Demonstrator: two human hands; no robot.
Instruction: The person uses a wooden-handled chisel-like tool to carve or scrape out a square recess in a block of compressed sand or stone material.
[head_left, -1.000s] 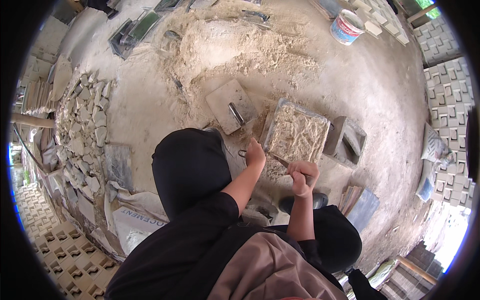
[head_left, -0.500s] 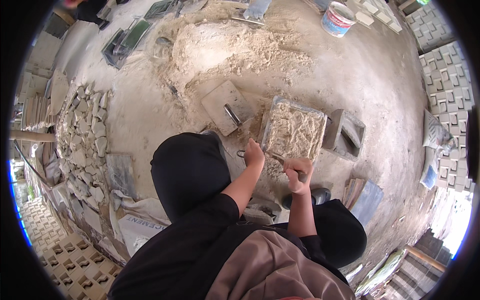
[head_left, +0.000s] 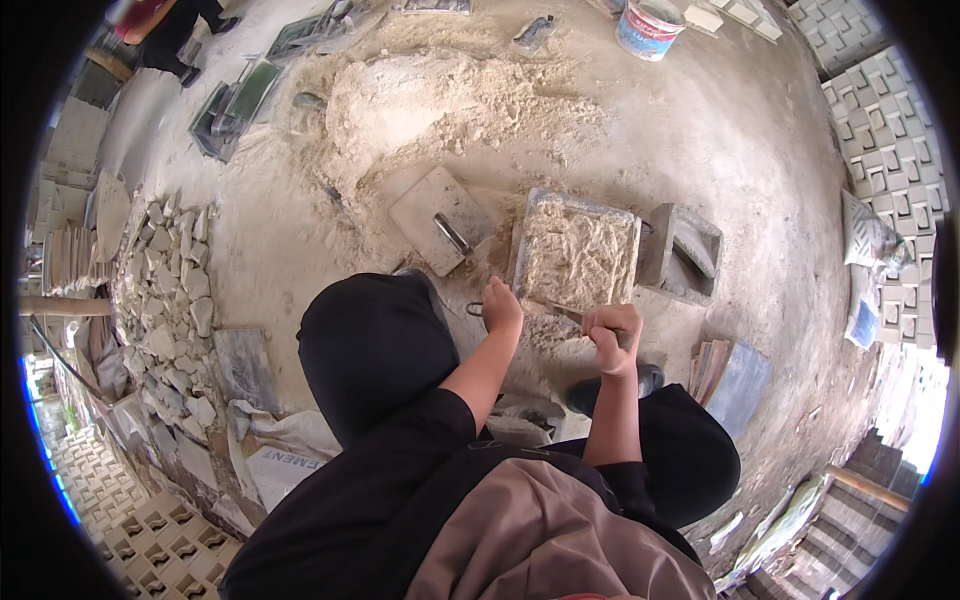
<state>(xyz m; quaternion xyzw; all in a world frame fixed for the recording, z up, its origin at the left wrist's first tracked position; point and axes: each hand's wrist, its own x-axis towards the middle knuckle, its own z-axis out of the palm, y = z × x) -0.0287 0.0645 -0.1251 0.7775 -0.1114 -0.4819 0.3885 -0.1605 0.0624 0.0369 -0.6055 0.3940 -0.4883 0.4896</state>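
Note:
A square metal mould [head_left: 639, 262] lies on the floor in front of me, filled with a damp, sandy, beige mix [head_left: 580, 250] with a ridged surface. My right hand [head_left: 612, 335] is closed around the handle of a trowel [head_left: 568, 312], whose thin metal part points left along the mould's near edge. At the mould's near left corner my left hand [head_left: 502, 305] is closed. A small metal loop [head_left: 475, 309] sticks out to the left of that hand; what its fingers grip is hidden. A flat square plate [head_left: 425, 205] with a cylindrical metal handle [head_left: 452, 234] lies left of the mould.
An open grey box-shaped mould [head_left: 686, 255] stands to the right. Beyond the work lies a heap of loose mix [head_left: 430, 105], with a paint bucket [head_left: 648, 30] at far right. Broken stone pieces [head_left: 165, 290] are piled at left. Another person [head_left: 170, 35] stands at far left.
My right hand and the trowel have shifted slightly right and nearer to me along the mould's near edge. The left hand stays by the corner. More of the other person shows.

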